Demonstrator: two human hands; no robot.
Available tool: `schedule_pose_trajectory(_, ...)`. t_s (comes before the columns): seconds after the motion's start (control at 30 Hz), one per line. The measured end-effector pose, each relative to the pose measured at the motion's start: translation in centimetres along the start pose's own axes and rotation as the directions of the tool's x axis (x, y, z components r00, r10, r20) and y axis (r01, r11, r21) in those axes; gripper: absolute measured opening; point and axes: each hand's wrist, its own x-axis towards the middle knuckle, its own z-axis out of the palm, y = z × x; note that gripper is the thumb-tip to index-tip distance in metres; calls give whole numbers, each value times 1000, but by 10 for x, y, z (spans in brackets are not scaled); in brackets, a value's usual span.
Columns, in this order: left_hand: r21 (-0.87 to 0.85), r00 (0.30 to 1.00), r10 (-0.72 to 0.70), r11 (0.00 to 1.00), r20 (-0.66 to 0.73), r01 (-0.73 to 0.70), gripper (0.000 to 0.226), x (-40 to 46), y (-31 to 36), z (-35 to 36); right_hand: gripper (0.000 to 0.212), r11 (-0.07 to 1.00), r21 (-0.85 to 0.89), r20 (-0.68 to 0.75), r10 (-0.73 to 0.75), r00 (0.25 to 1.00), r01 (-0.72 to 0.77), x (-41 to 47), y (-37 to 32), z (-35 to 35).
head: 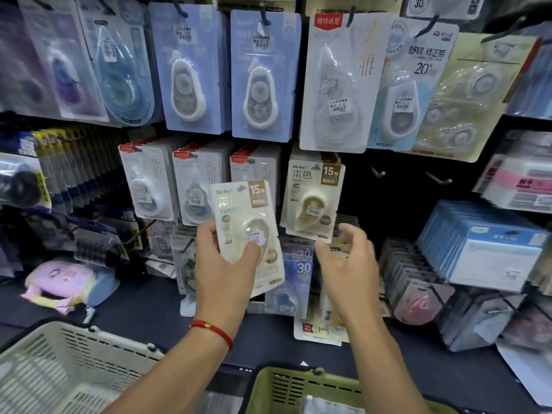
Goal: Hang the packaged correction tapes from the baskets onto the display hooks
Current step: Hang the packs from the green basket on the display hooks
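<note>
The left hand (222, 264) is gripping a glossy cream blister-packed correction tape (248, 234), just left of the matching hung pack (313, 198); the right hand (348, 264) is hovering released.

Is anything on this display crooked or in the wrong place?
Yes. Several packs lie loose on the dark shelf below the hooks, overlapping and tilted, not hung. Two hooks at the right of the middle row carry nothing.

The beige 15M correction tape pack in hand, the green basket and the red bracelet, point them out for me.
Beige 15M pack (239, 210): head view, card above blister.
Green basket (279, 386): head view, slotted front wall.
Red bracelet (212, 329): head view, cord across left wrist.
</note>
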Motion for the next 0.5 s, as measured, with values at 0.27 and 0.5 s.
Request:
schedule_pose_trajectory(0.27,-49,984,38,998,174,-30,57,-9,1,16,30,934,355,295,-82,952,-30,-17,-7,10)
schedule_pose_trajectory(0.5,0,934,42,999,356,-45,64,-18,1,26,21,913,408,113,-60,992,9,-6,-8,2)
